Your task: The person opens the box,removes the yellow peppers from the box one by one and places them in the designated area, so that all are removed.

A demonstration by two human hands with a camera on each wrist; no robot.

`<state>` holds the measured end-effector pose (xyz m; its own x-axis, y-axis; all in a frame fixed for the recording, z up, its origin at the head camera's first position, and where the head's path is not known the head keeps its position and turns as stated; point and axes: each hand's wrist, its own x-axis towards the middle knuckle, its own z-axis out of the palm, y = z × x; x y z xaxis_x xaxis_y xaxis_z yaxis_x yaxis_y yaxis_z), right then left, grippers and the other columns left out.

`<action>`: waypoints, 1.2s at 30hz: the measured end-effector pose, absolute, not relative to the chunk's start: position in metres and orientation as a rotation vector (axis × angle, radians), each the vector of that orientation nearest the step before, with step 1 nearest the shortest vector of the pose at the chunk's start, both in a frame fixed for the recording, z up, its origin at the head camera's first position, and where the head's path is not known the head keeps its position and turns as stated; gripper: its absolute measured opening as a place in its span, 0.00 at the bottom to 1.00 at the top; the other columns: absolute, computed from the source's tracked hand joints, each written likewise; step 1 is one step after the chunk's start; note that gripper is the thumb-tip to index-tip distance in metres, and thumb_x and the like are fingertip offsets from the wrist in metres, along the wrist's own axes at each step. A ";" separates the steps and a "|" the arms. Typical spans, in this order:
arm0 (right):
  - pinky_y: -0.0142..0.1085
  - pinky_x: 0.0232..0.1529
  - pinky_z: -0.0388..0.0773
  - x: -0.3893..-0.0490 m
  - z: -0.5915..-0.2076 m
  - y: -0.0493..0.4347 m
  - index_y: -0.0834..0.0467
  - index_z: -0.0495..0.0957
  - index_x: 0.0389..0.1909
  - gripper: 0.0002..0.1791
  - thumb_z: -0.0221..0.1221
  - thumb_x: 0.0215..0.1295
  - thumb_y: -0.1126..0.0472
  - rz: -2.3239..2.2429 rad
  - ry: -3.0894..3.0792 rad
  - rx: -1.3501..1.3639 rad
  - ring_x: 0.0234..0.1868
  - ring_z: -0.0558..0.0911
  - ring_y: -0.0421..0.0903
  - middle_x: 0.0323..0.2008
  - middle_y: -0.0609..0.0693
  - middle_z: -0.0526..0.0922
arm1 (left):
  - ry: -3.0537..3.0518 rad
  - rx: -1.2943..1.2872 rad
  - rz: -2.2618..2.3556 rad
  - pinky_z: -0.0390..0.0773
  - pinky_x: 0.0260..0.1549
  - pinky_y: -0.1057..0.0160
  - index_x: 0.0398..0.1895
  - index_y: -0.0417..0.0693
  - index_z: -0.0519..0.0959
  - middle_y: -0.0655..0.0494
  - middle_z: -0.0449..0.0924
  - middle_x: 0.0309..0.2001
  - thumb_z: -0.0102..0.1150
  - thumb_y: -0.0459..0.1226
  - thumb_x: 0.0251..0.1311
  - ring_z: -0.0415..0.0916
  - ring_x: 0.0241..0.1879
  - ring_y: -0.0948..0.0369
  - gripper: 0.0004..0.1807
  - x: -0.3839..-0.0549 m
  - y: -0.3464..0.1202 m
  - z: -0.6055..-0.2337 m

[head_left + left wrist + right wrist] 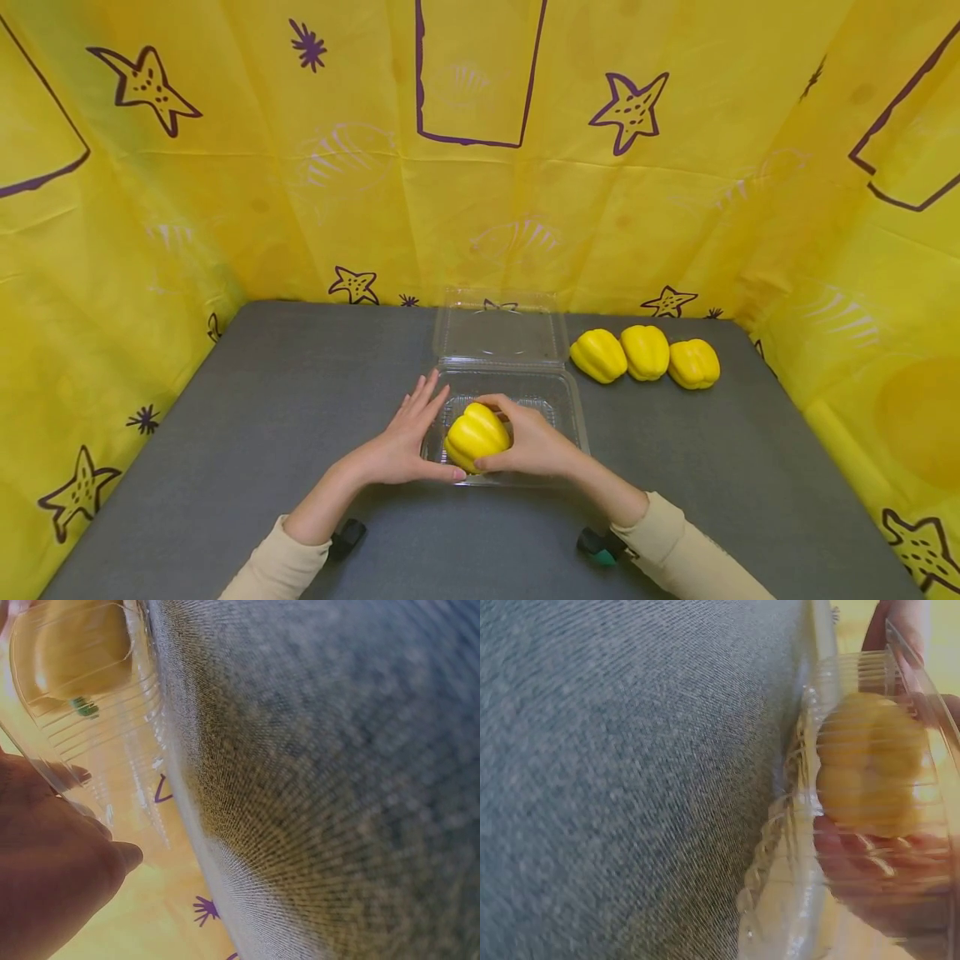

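My right hand (531, 437) grips a yellow bell pepper (477, 435), thumb on its near side and fingers on its far side, inside the left half of a clear plastic clamshell container (572, 408). At the container's left side is my left hand (401, 442), fingers spread and fairly straight, thumb reaching along the near edge. Through the clear wall in the left wrist view, the pepper (82, 649) shows a green stem. Seen through ridged plastic in the right wrist view, the pepper (870, 761) has fingers beneath it. The container's lid (498, 333) stands open behind the base.
Three more yellow bell peppers (645, 352) lie in a row to the right of the lid on the grey table (300, 375). A yellow patterned cloth (480, 200) hangs around the back and sides.
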<state>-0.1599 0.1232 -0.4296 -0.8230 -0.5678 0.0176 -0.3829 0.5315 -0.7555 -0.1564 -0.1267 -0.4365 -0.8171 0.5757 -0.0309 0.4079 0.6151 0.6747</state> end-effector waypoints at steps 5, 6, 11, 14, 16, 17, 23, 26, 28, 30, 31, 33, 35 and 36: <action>0.39 0.43 0.77 -0.158 -0.423 0.130 0.49 0.65 0.67 0.43 0.72 0.48 0.50 -1.205 2.543 -0.746 0.49 0.77 0.46 0.52 0.46 0.78 | 2.595 0.782 0.983 0.32 0.68 0.38 0.78 0.42 0.42 0.50 0.22 0.77 0.71 0.61 0.45 0.20 0.75 0.48 0.66 -0.156 -0.127 -0.437; 0.39 0.43 0.77 -0.159 -0.422 0.132 0.49 0.65 0.67 0.44 0.73 0.48 0.50 -1.212 2.548 -0.741 0.49 0.76 0.46 0.52 0.46 0.78 | 2.595 0.778 0.980 0.32 0.68 0.38 0.78 0.42 0.42 0.50 0.22 0.77 0.71 0.62 0.45 0.20 0.75 0.49 0.67 -0.156 -0.127 -0.437; 0.36 0.42 0.80 -0.159 -0.417 0.139 0.50 0.65 0.67 0.44 0.74 0.48 0.53 -1.284 2.546 -0.719 0.52 0.76 0.46 0.52 0.45 0.78 | 2.596 0.779 0.985 0.32 0.68 0.38 0.78 0.41 0.42 0.50 0.21 0.77 0.71 0.62 0.45 0.20 0.75 0.49 0.67 -0.157 -0.127 -0.437; 0.33 0.42 0.80 -0.159 -0.414 0.144 0.48 0.65 0.66 0.43 0.74 0.48 0.53 -1.337 2.529 -0.684 0.52 0.76 0.46 0.53 0.45 0.77 | 2.594 0.784 0.989 0.32 0.68 0.38 0.78 0.41 0.42 0.50 0.22 0.77 0.71 0.62 0.45 0.19 0.75 0.49 0.67 -0.157 -0.127 -0.437; 0.34 0.42 0.81 -0.158 -0.411 0.147 0.49 0.65 0.66 0.43 0.74 0.48 0.54 -1.370 2.523 -0.671 0.53 0.76 0.47 0.54 0.46 0.76 | 2.595 0.785 0.986 0.32 0.68 0.39 0.78 0.41 0.42 0.50 0.22 0.77 0.71 0.62 0.44 0.20 0.75 0.49 0.67 -0.157 -0.127 -0.437; 0.33 0.42 0.81 -0.158 -0.409 0.148 0.48 0.65 0.67 0.44 0.74 0.48 0.54 -1.377 2.524 -0.656 0.53 0.76 0.47 0.55 0.46 0.76 | 2.596 0.784 0.983 0.32 0.68 0.39 0.78 0.41 0.42 0.50 0.21 0.77 0.71 0.62 0.44 0.20 0.75 0.50 0.67 -0.157 -0.127 -0.438; 0.38 0.44 0.81 -0.157 -0.401 0.158 0.51 0.65 0.67 0.43 0.74 0.50 0.55 -1.440 2.530 -0.633 0.54 0.75 0.49 0.57 0.49 0.75 | 2.604 0.779 0.980 0.32 0.69 0.40 0.78 0.42 0.42 0.52 0.21 0.78 0.71 0.63 0.43 0.20 0.75 0.50 0.68 -0.156 -0.126 -0.438; 0.40 0.44 0.81 -0.157 -0.399 0.163 0.51 0.66 0.67 0.43 0.74 0.49 0.56 -1.484 2.535 -0.620 0.54 0.75 0.51 0.58 0.50 0.75 | 2.611 0.795 0.988 0.33 0.68 0.40 0.78 0.42 0.42 0.51 0.22 0.78 0.71 0.63 0.43 0.21 0.75 0.49 0.68 -0.156 -0.126 -0.438; 0.40 0.43 0.81 -0.157 -0.398 0.167 0.51 0.66 0.67 0.43 0.75 0.49 0.57 -1.506 2.543 -0.611 0.55 0.75 0.52 0.59 0.50 0.74 | 2.613 0.802 0.993 0.33 0.68 0.39 0.78 0.41 0.43 0.50 0.23 0.78 0.72 0.62 0.43 0.22 0.75 0.48 0.68 -0.156 -0.126 -0.438; 0.40 0.43 0.81 -0.157 -0.397 0.171 0.50 0.66 0.67 0.43 0.75 0.49 0.58 -1.522 2.551 -0.598 0.55 0.75 0.52 0.59 0.49 0.73 | 2.614 0.806 0.993 0.33 0.68 0.39 0.78 0.41 0.43 0.50 0.23 0.78 0.72 0.62 0.43 0.22 0.75 0.47 0.67 -0.156 -0.126 -0.438; 0.39 0.43 0.82 -0.157 -0.396 0.174 0.50 0.65 0.67 0.44 0.75 0.49 0.58 -1.528 2.555 -0.593 0.55 0.75 0.53 0.60 0.49 0.73 | 2.614 0.809 0.996 0.33 0.68 0.39 0.78 0.41 0.43 0.50 0.23 0.78 0.72 0.62 0.43 0.22 0.75 0.47 0.67 -0.156 -0.127 -0.439; 0.39 0.42 0.82 -0.157 -0.395 0.177 0.50 0.65 0.67 0.44 0.75 0.48 0.57 -1.536 2.568 -0.576 0.55 0.75 0.52 0.60 0.49 0.73 | 2.611 0.811 0.997 0.33 0.68 0.39 0.78 0.41 0.43 0.50 0.23 0.78 0.72 0.62 0.44 0.22 0.75 0.47 0.67 -0.156 -0.127 -0.439; 0.40 0.42 0.82 -0.157 -0.393 0.181 0.49 0.65 0.68 0.45 0.75 0.48 0.57 -1.545 2.578 -0.552 0.55 0.75 0.52 0.60 0.48 0.73 | 2.611 0.815 1.000 0.33 0.68 0.39 0.78 0.41 0.43 0.50 0.23 0.78 0.71 0.62 0.44 0.22 0.75 0.47 0.67 -0.156 -0.127 -0.439; 0.41 0.42 0.82 -0.157 -0.392 0.183 0.49 0.65 0.68 0.45 0.75 0.48 0.56 -1.550 2.583 -0.542 0.55 0.75 0.52 0.60 0.48 0.73 | 2.611 0.818 1.000 0.33 0.68 0.39 0.78 0.41 0.43 0.50 0.23 0.78 0.71 0.62 0.44 0.22 0.75 0.47 0.67 -0.156 -0.127 -0.439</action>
